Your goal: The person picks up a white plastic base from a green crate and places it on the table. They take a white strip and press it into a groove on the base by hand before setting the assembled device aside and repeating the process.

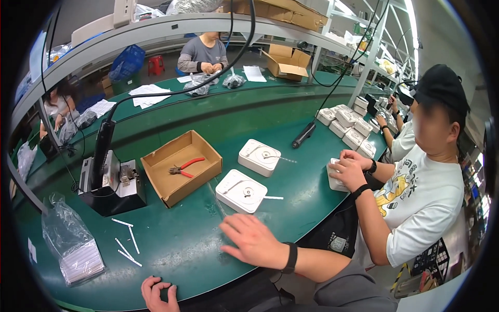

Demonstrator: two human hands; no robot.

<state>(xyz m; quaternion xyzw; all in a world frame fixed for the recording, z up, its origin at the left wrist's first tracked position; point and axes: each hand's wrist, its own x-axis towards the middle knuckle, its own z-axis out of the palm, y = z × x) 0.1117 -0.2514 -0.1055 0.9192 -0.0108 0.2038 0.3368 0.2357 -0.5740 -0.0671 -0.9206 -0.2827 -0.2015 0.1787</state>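
Left hand point(157, 295) and right hand point(254, 242) hung apart, seemingly empty; 2 white boxes point(234, 191) apparently had protruding strips point(274, 197), while loose strips point(134, 239) lay unused.

The left hand point(160, 295) loses its wrist to the lower edge. The right hand's point(252, 239) palm is out of sight, so whether it touches the table point(179, 242) cannot be told. Marks on the loose strips point(134, 240) and the fine print on the nearer white box point(236, 188) are too small to read. The neighbour's point(426, 171) face is blurred, and their hands partly cover another box point(338, 184). A shelf beam point(156, 32) hides most of the head of the person opposite point(202, 53).
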